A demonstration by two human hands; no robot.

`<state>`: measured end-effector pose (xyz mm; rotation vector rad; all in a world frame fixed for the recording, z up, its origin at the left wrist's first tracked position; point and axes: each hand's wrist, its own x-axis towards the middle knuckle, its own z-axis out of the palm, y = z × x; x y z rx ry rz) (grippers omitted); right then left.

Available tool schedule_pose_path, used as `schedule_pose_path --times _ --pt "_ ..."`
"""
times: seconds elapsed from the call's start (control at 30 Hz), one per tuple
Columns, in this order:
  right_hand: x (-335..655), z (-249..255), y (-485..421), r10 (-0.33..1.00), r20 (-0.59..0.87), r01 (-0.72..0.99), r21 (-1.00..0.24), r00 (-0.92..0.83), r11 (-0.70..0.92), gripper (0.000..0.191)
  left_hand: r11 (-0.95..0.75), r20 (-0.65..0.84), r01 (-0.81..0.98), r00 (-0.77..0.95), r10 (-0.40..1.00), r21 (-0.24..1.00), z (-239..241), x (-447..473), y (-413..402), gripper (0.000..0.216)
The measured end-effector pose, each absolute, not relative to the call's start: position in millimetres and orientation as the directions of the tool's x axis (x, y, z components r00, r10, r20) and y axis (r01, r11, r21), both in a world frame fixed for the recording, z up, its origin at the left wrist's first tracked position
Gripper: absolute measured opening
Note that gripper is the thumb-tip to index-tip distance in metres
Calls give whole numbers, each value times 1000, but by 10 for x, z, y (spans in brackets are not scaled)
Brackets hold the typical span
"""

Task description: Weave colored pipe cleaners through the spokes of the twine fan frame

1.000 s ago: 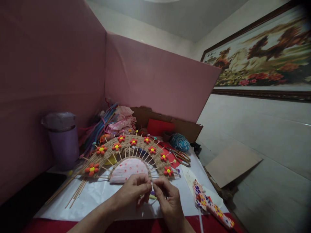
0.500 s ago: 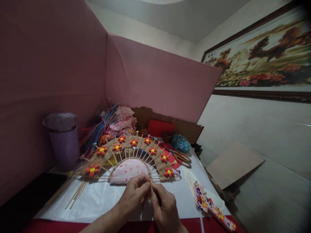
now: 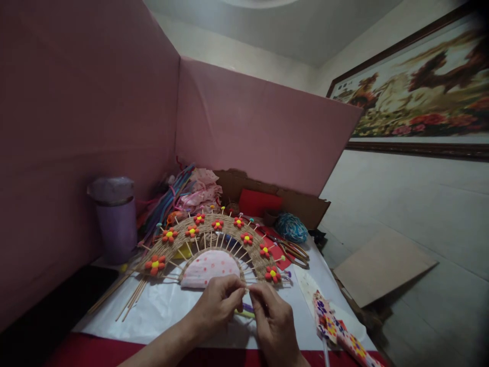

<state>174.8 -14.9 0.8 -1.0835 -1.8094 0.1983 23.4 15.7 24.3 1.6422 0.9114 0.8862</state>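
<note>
My left hand (image 3: 218, 302) and my right hand (image 3: 275, 317) meet in front of the fan-shaped craft, fingertips pinched together. Between them shows a tiny pale bit, too small to name. Just below the fingers lie purple and yellow-green strips (image 3: 247, 309), partly hidden by the hands. Behind is a half-round woven twine fan (image 3: 229, 224) on thin sticks, decorated with several red and orange flowers (image 3: 155, 265) with yellow centres. Its inner half-circle is covered in white cloth with pink dots (image 3: 210, 267). Small coloured knobs tip the sticks.
Loose sticks (image 3: 133, 299) lie at left, near a purple cup (image 3: 116, 224). Scissors (image 3: 294, 251) and a blue yarn ball (image 3: 291, 227) sit back right. Flower-patterned cloth (image 3: 326, 318) lies front right. Pink boards (image 3: 252, 122) stand behind the white sheet (image 3: 164, 311).
The hands have drawn slightly apart at the fingertips, and the purple and yellow-green strips now show beneath them. The whole view has shifted a little, so things appear further right.
</note>
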Motion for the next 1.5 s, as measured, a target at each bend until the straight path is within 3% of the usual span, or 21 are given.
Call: schedule_pose_path --times 0.13,0.33,0.57,0.7,0.83,1.07,1.2,1.5 --pt "1752 -4 -154 752 644 592 -555 -138 584 17 -111 50 98 482 875 989 207 240 167 19" --pt "1719 -11 -155 779 617 580 -596 -113 556 13 -98 68 52 414 908 994 233 257 156 21" --pt "1621 -29 -184 728 658 633 -484 -193 605 17 -229 208 46 275 939 972 169 329 129 21" --pt "1581 -69 -189 691 685 661 -411 -230 628 19 -344 305 130 248 919 930 133 353 102 23" --pt "1595 -72 -194 781 601 631 -541 -173 556 18 -341 299 125 268 916 932 137 353 108 21" --pt "1615 86 -197 889 455 454 -783 -50 426 17 -214 224 -65 309 924 975 142 330 159 23" --pt "1604 163 -218 884 462 397 -799 -74 451 17 -99 142 -135 365 920 986 130 308 191 32" --pt "1622 138 -224 888 457 384 -810 -60 443 16 -144 171 -101 368 914 984 157 281 197 27"
